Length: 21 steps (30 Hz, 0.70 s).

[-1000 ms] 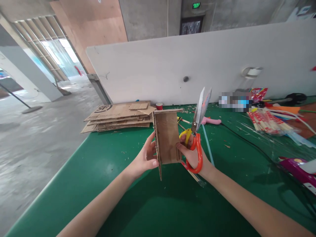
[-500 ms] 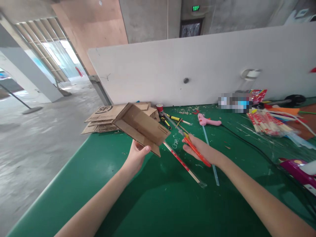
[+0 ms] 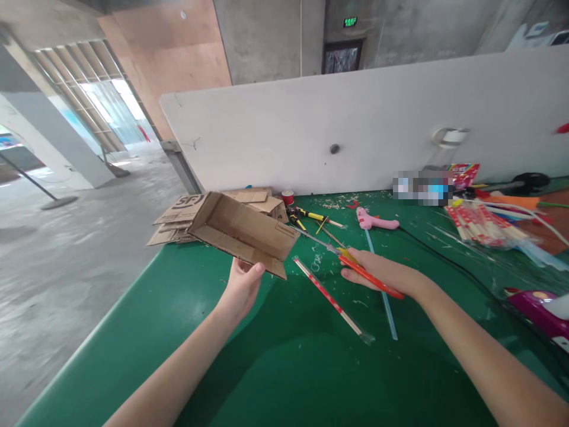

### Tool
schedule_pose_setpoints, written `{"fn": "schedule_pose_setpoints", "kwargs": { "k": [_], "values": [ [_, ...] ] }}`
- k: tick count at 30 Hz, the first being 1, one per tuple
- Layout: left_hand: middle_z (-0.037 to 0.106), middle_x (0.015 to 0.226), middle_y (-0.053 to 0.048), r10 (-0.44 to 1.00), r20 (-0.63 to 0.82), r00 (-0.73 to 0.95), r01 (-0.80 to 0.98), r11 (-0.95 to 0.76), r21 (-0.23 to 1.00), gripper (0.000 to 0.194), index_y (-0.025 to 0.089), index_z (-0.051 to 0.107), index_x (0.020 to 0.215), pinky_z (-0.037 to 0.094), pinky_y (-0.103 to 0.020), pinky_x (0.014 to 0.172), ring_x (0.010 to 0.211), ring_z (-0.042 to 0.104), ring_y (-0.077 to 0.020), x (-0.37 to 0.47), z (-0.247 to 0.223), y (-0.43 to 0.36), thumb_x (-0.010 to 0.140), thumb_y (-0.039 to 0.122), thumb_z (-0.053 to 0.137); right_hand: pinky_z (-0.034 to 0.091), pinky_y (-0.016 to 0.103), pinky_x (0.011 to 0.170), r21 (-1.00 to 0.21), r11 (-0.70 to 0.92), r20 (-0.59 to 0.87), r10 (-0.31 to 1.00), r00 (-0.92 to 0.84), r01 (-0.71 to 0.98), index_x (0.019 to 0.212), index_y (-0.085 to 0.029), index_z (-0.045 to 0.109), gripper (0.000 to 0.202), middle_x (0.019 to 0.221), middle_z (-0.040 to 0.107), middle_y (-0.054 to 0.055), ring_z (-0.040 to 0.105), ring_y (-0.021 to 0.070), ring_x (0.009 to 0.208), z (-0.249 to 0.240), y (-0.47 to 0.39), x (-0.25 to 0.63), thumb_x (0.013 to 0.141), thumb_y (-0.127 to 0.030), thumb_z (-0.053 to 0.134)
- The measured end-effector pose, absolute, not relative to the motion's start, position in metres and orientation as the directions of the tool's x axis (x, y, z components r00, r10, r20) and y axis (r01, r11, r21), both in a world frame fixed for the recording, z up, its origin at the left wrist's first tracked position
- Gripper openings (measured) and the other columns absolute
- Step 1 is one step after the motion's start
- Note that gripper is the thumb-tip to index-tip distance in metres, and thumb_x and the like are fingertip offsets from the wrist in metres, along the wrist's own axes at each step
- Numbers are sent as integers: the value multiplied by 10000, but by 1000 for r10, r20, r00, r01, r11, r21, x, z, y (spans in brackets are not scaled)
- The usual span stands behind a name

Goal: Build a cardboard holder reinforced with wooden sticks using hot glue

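Note:
My left hand (image 3: pixel 243 286) grips the lower edge of a folded piece of brown cardboard (image 3: pixel 244 228), thumb on the near side, held above the green table. In my right hand (image 3: pixel 377 270) is a pair of scissors (image 3: pixel 371 277) with orange-red handles. Their blades point up and left, with the tips close to the cardboard's right end; whether they touch it I cannot tell. Below the blades lies a pair of wrapped chopsticks (image 3: pixel 331 299). A pink glue gun (image 3: pixel 376 220) rests beyond my right hand, and a translucent bluish strip (image 3: pixel 389 314) runs beneath that hand.
Flattened cardboard (image 3: pixel 178 219) is stacked at the table's back left. Yellow-black tools (image 3: pixel 306 216) and a red spool (image 3: pixel 288 197) lie behind my hands. Packaged sticks (image 3: pixel 484 222) and a purple appliance (image 3: pixel 537 311) are at the right. A white panel (image 3: pixel 275 136) stands behind the green table (image 3: pixel 133 332).
The cardboard has turned to a flatter angle and shifted slightly left. My right hand and the scissors have moved a little right, and the blades now point more to the left.

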State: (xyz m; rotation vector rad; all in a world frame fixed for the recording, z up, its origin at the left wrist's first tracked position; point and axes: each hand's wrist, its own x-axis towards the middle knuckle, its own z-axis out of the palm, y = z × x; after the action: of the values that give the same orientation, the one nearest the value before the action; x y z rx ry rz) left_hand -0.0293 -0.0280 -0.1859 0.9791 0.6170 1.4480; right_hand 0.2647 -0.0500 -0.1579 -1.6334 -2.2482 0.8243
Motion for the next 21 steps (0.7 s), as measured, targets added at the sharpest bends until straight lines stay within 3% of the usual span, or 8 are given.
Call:
{"fn": "schedule_pose_setpoints", "kwargs": {
  "k": [7,14,21],
  "values": [
    [679,1066,-48,971,222,87,-507,-148,849,668,259,552,1117,429,-414,963,1108,580,-250,-26,-178,-33,541,430,845,401,308,585,-562,251,-118,919,-377,788,800,-222,420,438,791,517,16,464,147,625,-166,-48,261,814,-658,460],
    [673,1088,-46,978,179,110,-514,-98,852,697,256,547,1138,419,-395,981,1120,574,-239,-26,-181,-36,532,417,852,413,322,618,-559,253,-106,923,-371,790,833,-220,431,411,822,534,30,496,160,663,-165,-48,258,841,-631,438],
    [661,1127,-53,969,194,155,-516,-88,852,591,247,580,1090,397,-417,1026,1189,532,-260,-25,-183,-38,581,413,831,408,320,606,-536,262,-90,927,-363,802,825,-220,413,405,803,520,22,487,158,648,-165,-49,255,842,-624,442]
  ]
}}
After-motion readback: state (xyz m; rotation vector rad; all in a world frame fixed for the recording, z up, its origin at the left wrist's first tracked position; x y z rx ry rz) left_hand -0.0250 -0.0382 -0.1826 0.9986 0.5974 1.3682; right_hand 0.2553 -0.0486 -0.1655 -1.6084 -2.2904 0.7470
